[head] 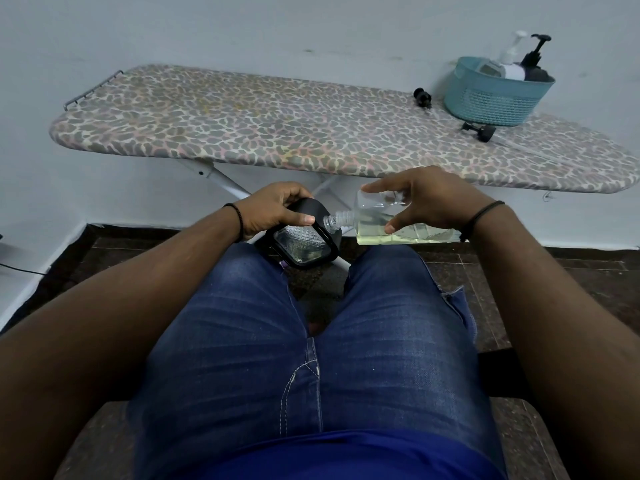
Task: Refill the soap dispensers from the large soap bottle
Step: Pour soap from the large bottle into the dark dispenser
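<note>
My left hand (273,209) grips a black-framed dispenser with a clear ribbed body (304,242), held above my knees with its top toward the right. My right hand (426,202) holds the large clear soap bottle (388,225) tipped on its side, thumb below and fingers over the top. Pale yellow soap lies along the bottle's lower side. Its open threaded neck (334,221) meets the dispenser's top. Two loose black pump heads (423,97) (479,130) lie on the ironing board.
A leopard-print ironing board (277,133) stands ahead against a white wall. A teal basket (495,95) at its right end holds a white pump bottle (509,60) and a black pump bottle (533,64). I sit on a stool over a dark tiled floor.
</note>
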